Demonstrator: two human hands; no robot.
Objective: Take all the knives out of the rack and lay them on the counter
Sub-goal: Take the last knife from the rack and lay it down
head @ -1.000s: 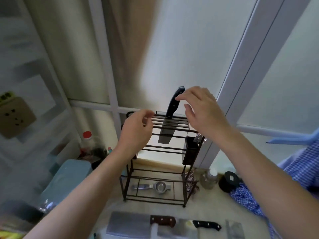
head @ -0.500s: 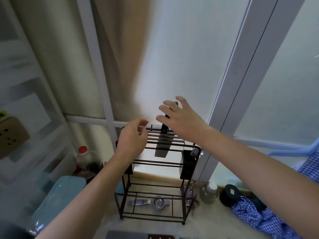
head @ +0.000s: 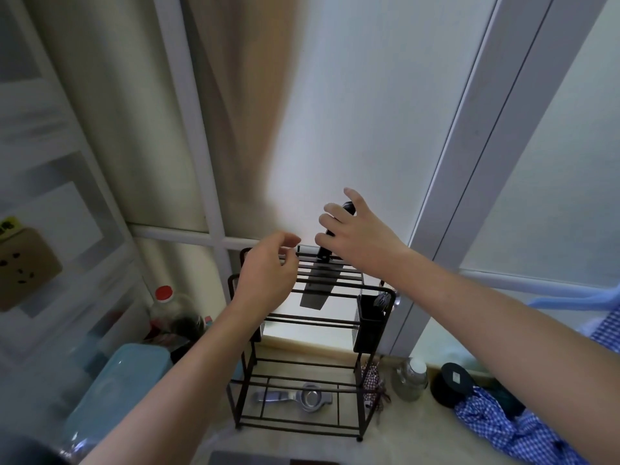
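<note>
Holding: rack (head: pixel 339 283), one knife (head: pixel 317 286) slotted in top
Right hand (head: pixel 360 238): fingers spread at knife handle, not closed
Left hand (head: pixel 268 273): loosely curled, empty, at rack top
Caddy (head: pixel 369 322) on rack's right: utensils, count unclear

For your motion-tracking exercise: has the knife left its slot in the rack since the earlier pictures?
No. The knife still hangs blade-down through the rack top bars; the right hand is at its handle.

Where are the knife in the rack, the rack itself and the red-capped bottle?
knife (head: pixel 315 290), head view, on the blade below the top bars
rack (head: pixel 355 436), head view, on the bottom front bar
red-capped bottle (head: pixel 164 293), head view, on the cap
</note>
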